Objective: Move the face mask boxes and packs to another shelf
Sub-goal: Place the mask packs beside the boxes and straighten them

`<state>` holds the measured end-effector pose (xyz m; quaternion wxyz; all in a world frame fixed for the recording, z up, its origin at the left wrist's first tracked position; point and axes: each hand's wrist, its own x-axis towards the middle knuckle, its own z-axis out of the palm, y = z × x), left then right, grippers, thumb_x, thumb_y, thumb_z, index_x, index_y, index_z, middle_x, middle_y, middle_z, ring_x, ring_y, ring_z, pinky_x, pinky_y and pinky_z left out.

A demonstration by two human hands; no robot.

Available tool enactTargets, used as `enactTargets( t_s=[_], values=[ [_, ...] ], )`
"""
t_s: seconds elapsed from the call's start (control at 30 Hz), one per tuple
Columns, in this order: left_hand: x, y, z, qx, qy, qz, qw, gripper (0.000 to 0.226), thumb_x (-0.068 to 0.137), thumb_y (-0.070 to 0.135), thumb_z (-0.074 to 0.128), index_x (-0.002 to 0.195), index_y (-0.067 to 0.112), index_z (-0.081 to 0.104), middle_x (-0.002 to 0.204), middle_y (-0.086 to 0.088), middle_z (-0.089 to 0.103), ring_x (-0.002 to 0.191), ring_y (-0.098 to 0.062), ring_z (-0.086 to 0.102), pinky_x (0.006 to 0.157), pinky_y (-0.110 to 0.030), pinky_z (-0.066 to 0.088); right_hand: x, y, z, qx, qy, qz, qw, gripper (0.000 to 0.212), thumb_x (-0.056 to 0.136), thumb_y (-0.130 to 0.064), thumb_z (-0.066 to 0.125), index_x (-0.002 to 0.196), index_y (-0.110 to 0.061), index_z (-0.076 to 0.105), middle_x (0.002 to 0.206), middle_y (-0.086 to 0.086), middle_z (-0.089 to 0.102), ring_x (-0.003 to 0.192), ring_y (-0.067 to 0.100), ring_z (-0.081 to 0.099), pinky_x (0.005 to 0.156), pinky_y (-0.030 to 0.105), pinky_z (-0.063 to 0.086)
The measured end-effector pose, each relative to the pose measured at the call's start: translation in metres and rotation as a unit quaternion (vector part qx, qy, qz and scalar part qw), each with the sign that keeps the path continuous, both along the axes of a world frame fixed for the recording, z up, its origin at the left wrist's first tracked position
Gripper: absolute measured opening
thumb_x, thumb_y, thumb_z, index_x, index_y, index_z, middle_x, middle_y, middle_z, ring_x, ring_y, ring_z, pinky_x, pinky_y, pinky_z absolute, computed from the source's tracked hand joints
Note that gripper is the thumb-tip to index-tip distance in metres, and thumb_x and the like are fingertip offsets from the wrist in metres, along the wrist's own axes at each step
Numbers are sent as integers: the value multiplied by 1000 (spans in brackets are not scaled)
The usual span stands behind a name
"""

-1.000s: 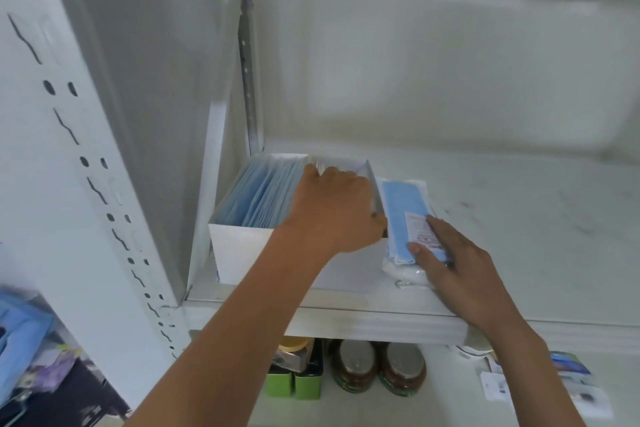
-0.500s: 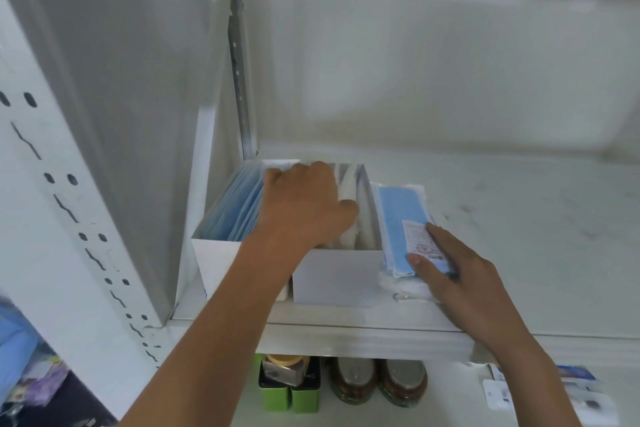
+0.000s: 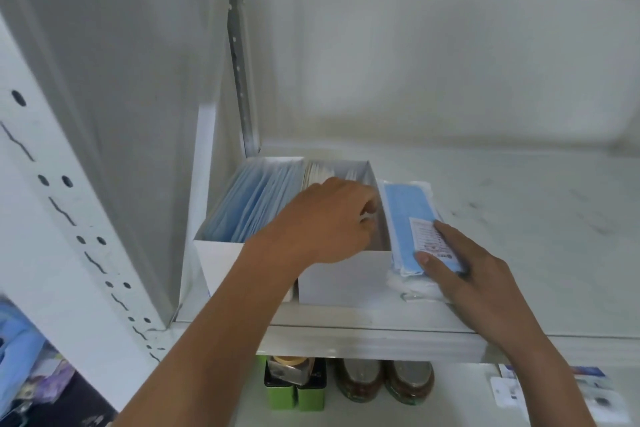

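Two open white boxes stand side by side at the left end of the shelf point(image 3: 519, 218). The left box point(image 3: 252, 204) holds blue masks and the right box point(image 3: 343, 281) holds white ones. My left hand point(image 3: 325, 222) reaches over the right box with its fingers curled down inside; what they touch is hidden. A clear pack of blue masks point(image 3: 405, 201) with a printed label lies flat just right of the boxes. My right hand point(image 3: 474, 270) rests on its near end, fingers straight on the label and thumb on the front edge.
The grey side panel point(image 3: 121, 114) closes off the shelf on the left, and the shelf runs on to the right. On the shelf below stand green tins point(image 3: 294, 388) and two brown jars point(image 3: 360, 381), with small white packets point(image 3: 509, 392) at the right.
My left hand has left the right box's near corner and now dips into that box. A gap shows between the two boxes. My right hand stays on the pack.
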<state>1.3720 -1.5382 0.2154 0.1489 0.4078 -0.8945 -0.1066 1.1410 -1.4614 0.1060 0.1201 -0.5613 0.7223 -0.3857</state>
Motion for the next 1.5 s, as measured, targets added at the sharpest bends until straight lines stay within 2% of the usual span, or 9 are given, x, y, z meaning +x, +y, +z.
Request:
enactTargets(
  t_s=[0.1, 0.27, 0.4, 0.6, 0.9, 1.03, 1.2, 1.33, 1.5],
  values=[
    [0, -7, -4, 12, 32, -16, 999, 12, 96, 29, 57, 104, 24, 64, 103, 7, 61, 90, -13, 60, 82, -43, 56, 1, 0, 0, 1, -4, 1, 1000, 76, 77, -77, 52, 145, -44, 42, 124, -29, 50, 105, 0, 50, 84, 16, 37],
    [-2, -8, -1, 1, -13, -10, 1000, 34, 90, 52, 54, 118, 33, 63, 109, 11, 64, 95, -13, 61, 80, -39, 55, -1, 0, -1, 4, -5, 3, 1000, 72, 81, -73, 55, 146, -44, 42, 127, -29, 49, 108, 1, 50, 88, 21, 39],
    [-8, -9, -1, -9, -59, 38, 997, 50, 81, 63, 47, 64, 18, 63, 56, 6, 58, 54, -16, 57, 51, -29, 39, 0, 1, -1, 5, -6, 6, 1000, 78, 77, -78, 50, 146, -43, 41, 128, -27, 50, 109, 2, 50, 89, 23, 39],
    [-20, -15, 2, 44, -121, 53, 990, 52, 85, 68, 52, 64, 21, 57, 60, 6, 56, 61, -13, 53, 73, -35, 33, -1, 0, -2, 6, 2, 7, 1000, 73, 80, -76, 52, 145, -44, 40, 127, -28, 49, 107, 1, 49, 87, 21, 38],
    [-13, -8, 0, -19, 52, 121, 991, 34, 85, 38, 58, 58, 17, 53, 50, 5, 47, 50, -14, 51, 55, -29, 42, -1, 1, 0, 7, -1, 5, 1000, 78, 76, -80, 49, 145, -46, 41, 126, -30, 49, 107, -1, 49, 86, 20, 38],
    [-5, 0, -2, -88, 129, 151, 976, 39, 81, 34, 55, 48, 19, 41, 44, 6, 43, 44, -12, 44, 54, -27, 32, -1, 1, 1, 5, -6, 1, 1000, 72, 80, -75, 54, 144, -47, 42, 124, -32, 50, 106, -2, 49, 88, 22, 38],
    [0, 7, -4, -128, 44, 153, 979, 41, 91, 50, 50, 65, 22, 64, 74, 6, 60, 76, -15, 58, 96, -44, 42, 0, 2, 2, 7, -7, -2, 1000, 68, 82, -70, 57, 144, -46, 43, 123, -31, 50, 105, -1, 49, 87, 21, 38],
    [9, 17, -9, -176, 129, 158, 963, 33, 97, 47, 51, 89, 21, 70, 99, 2, 68, 90, -17, 61, 92, -41, 47, 2, 2, 3, 9, -3, 0, 1000, 76, 77, -77, 50, 145, -45, 43, 122, -31, 50, 105, -1, 49, 85, 20, 37],
    [11, 21, -16, -152, 11, 82, 985, 42, 103, 49, 35, 101, 23, 68, 101, 3, 69, 92, -17, 62, 98, -38, 45, 1, 1, 3, 8, -5, -4, 1000, 77, 75, -78, 49, 144, -44, 44, 121, -29, 51, 103, 1, 50, 83, 19, 37]
  ],
)
